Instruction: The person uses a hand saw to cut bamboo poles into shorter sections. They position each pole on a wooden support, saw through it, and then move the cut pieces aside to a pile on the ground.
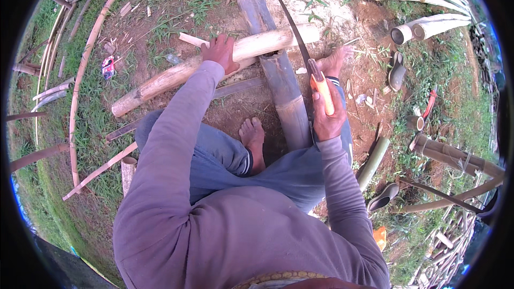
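The right hand [329, 120] is closed around the handle of the saw [304, 52], right of the frame's centre; the left hand [219, 53], upper centre-left, lies spread over the pole [267, 44]. That pole slants from left of centre up to the upper right, across the dark log [288, 92]. From the right hand it lies up and leftward, the blade crossing its right end; whether they touch, I cannot tell

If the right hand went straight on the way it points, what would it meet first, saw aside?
Probably the bare right foot, just beyond the right hand in the picture; if it passed over that, likely the pale pole near its end. Depth is unclear here.
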Motion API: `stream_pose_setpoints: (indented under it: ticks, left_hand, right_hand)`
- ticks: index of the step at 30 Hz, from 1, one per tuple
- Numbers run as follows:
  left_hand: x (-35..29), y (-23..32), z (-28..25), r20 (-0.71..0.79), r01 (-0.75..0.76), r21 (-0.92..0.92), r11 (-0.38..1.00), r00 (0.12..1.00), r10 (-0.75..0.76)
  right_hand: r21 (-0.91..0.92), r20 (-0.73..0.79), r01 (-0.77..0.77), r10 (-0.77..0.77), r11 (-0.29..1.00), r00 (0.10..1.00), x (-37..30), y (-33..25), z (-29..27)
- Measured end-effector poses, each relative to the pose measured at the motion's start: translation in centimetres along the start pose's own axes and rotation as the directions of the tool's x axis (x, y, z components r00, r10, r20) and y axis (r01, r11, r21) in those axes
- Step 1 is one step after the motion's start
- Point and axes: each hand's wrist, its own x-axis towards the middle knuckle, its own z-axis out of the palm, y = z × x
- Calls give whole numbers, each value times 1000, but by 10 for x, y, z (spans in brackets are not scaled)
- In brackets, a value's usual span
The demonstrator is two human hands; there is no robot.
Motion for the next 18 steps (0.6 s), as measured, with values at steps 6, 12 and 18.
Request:
stream_pose_setpoints:
  ticks: [6, 12, 18]
  left_hand:
    - [22, 18, -6, 91, 6, -149, 989, 996, 8]
    - [18, 12, -2, 46, 0, -176, 984, 999, 8]
    - [21, 11, 7, 28, -24, -177, 984, 999, 30]
  right_hand:
    - [-29, 21, 28, -27, 999, 999, 14, -25, 4]
    - [-25, 10, -23, 23, 999, 1000, -31, -25, -17]
    - [-2, 3, 13, -13, 1000, 1000, -3, 2, 3]
